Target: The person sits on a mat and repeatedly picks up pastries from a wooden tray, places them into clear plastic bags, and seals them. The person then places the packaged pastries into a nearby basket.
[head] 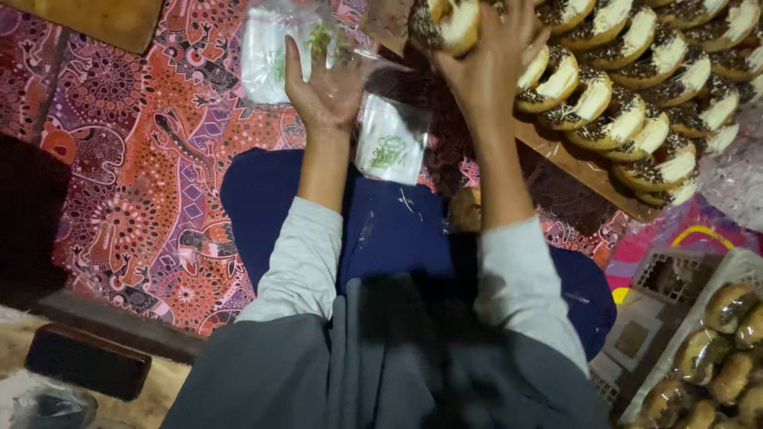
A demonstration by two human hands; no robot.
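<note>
My right hand (486,67) is raised and grips a split bun (447,24) with cream filling and chocolate sprinkles at the top of the head view. Just left of it, my left hand (327,89) is palm up, its fingers in a clear plastic bag (274,52) with a green print. The bag's open mouth faces the bun. A second small clear bag (389,144) with a green print lies below the hands, at the edge of my dark blue lap (397,230).
A wooden board (580,167) at the upper right carries several rows of the same sprinkled buns (636,119). A white crate (739,266) at the lower right holds several bagged buns. A red patterned mat (143,159) covers the floor at left, with a dark block (87,361) at the lower left.
</note>
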